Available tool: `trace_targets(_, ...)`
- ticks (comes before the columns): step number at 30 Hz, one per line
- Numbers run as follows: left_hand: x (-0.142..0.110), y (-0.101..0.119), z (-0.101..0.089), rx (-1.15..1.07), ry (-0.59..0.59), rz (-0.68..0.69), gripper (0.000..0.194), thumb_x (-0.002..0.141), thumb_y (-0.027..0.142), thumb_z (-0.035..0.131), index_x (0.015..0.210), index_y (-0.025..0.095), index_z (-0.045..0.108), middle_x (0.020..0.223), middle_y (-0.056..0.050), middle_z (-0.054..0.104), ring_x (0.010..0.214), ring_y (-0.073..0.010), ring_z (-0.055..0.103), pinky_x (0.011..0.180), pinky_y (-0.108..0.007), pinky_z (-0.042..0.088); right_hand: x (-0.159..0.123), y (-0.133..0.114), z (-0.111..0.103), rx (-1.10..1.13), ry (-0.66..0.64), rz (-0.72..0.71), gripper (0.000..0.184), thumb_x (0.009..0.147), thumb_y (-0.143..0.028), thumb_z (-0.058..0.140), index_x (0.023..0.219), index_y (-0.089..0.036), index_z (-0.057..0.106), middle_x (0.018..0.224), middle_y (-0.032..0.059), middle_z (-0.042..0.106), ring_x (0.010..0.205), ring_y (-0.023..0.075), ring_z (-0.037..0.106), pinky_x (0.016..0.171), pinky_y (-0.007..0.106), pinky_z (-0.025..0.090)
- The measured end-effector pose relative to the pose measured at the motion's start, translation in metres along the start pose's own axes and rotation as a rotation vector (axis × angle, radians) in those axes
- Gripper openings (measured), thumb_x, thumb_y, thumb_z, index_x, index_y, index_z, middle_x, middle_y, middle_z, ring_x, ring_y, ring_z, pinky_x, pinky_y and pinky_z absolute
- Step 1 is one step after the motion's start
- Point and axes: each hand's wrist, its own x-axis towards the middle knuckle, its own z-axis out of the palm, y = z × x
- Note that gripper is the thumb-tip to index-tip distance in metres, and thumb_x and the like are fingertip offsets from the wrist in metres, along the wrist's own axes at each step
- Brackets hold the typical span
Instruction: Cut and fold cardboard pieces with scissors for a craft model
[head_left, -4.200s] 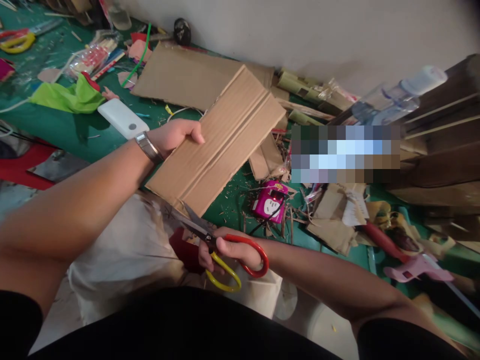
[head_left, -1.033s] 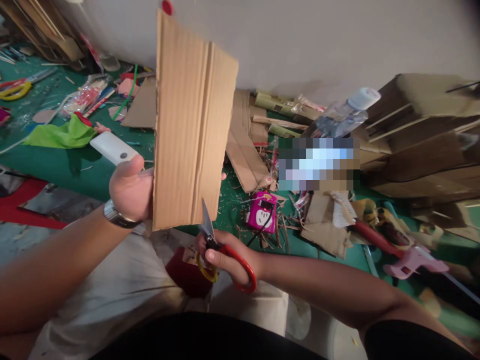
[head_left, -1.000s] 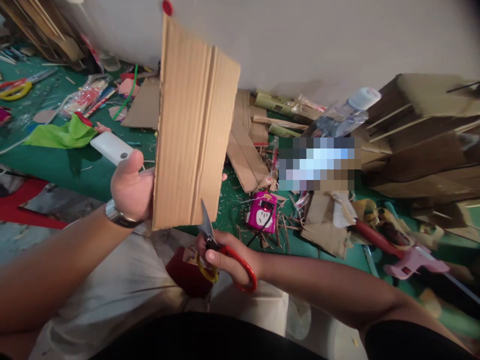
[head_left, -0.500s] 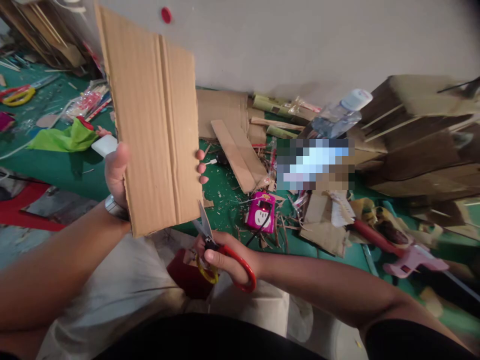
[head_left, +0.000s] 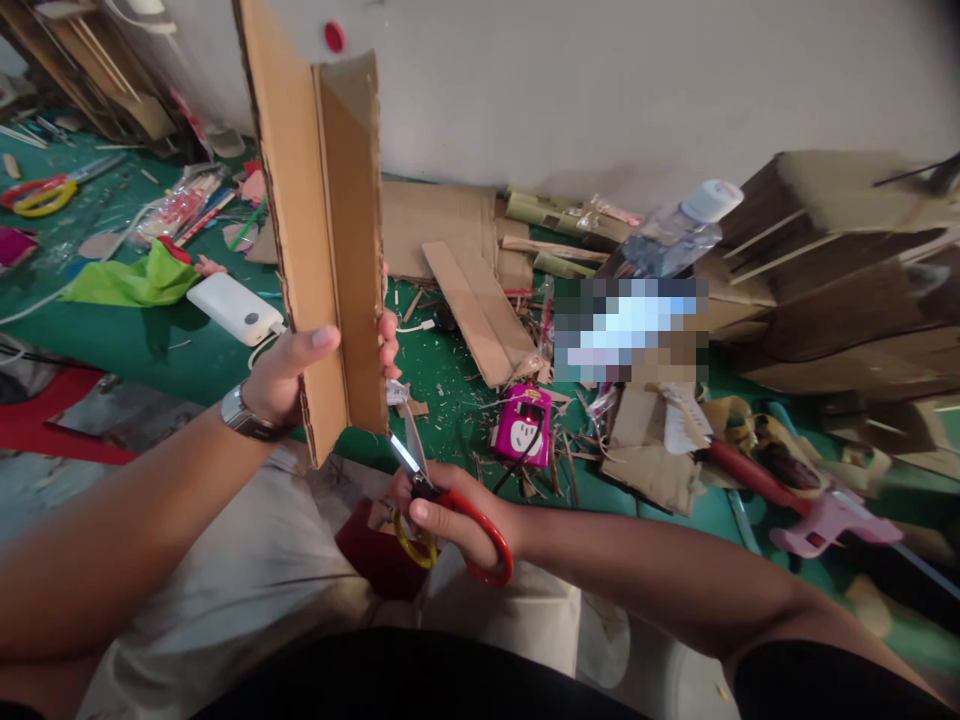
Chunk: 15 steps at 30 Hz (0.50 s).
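Observation:
My left hand [head_left: 289, 365] grips a long piece of corrugated cardboard [head_left: 296, 250], thumb in front and fingertips round its right edge. The cardboard stands nearly upright and is bent inward along a lengthwise crease. Just below and to the right, my right hand [head_left: 457, 510] holds a pair of scissors [head_left: 411, 455] with one red and one yellow handle loop. The blades are parted and point up, close to the cardboard's lower right corner. Part of the left hand is hidden behind the cardboard.
A magenta power socket [head_left: 523, 425] sits on the green table [head_left: 442, 415] among cardboard scraps. More cardboard [head_left: 480, 310] lies behind it. A white power bank [head_left: 236, 308] and green cloth [head_left: 135, 280] are at left. At right are a bottle [head_left: 675, 230], a pink glue gun [head_left: 832, 525] and a cardboard structure [head_left: 847, 200].
The cardboard was held low and slanted, then raised upright and shifted left. In the last half second it has folded along its crease. The scissors stay in my right hand, turned to point upward.

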Motion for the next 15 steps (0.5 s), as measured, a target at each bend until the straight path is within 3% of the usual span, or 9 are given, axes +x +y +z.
trace_targets(4, 0.002, -0.002, -0.004, 0.114, 0.046, 0.097, 0.066, 0.082, 0.043, 0.091, 0.138, 0.024, 0.061, 0.104, -0.003, 0.075, 0.083, -0.0173, 0.075, 0.076, -0.031, 0.067, 0.000, 0.001, 0.002, 0.029, 0.016, 0.019, 0.046, 0.105, -0.064, 0.059, 0.093, -0.021, 0.053, 0.080, 0.0000, 0.056, 0.072, 0.0141, 0.056, 0.065, 0.028, 0.048)
trace_targets(8, 0.009, -0.001, -0.007, 0.151, 0.165, 0.219, 0.065, 0.080, 0.042, 0.092, 0.135, 0.022, 0.063, 0.102, -0.003, 0.076, 0.082, -0.0165, 0.074, 0.074, -0.031, 0.067, 0.001, 0.004, 0.002, 0.047, 0.050, 0.033, 0.046, 0.103, -0.065, 0.061, 0.093, -0.021, 0.052, 0.079, -0.0013, 0.056, 0.068, 0.0132, 0.054, 0.063, 0.027, 0.047)
trace_targets(12, 0.017, 0.001, -0.013, 0.234, 0.279, 0.348, 0.046, 0.078, 0.043, 0.093, 0.109, 0.019, 0.070, 0.101, -0.004, 0.077, 0.079, -0.0174, 0.074, 0.071, -0.034, 0.066, 0.004, -0.001, 0.003, -0.109, 0.057, -0.036, 0.046, 0.101, -0.065, 0.065, 0.095, -0.019, 0.059, 0.084, 0.0010, 0.060, 0.075, 0.0149, 0.058, 0.069, 0.028, 0.048)
trace_targets(15, 0.022, 0.001, -0.017, 0.260, 0.332, 0.402, 0.046, 0.073, 0.039, 0.097, 0.104, 0.021, 0.068, 0.096, -0.002, 0.079, 0.075, -0.0174, 0.073, 0.071, -0.036, 0.064, 0.005, -0.008, 0.010, -0.241, 0.050, -0.086, 0.046, 0.099, -0.064, 0.068, 0.092, -0.018, 0.064, 0.086, 0.0020, 0.062, 0.077, 0.0152, 0.057, 0.072, 0.028, 0.048)
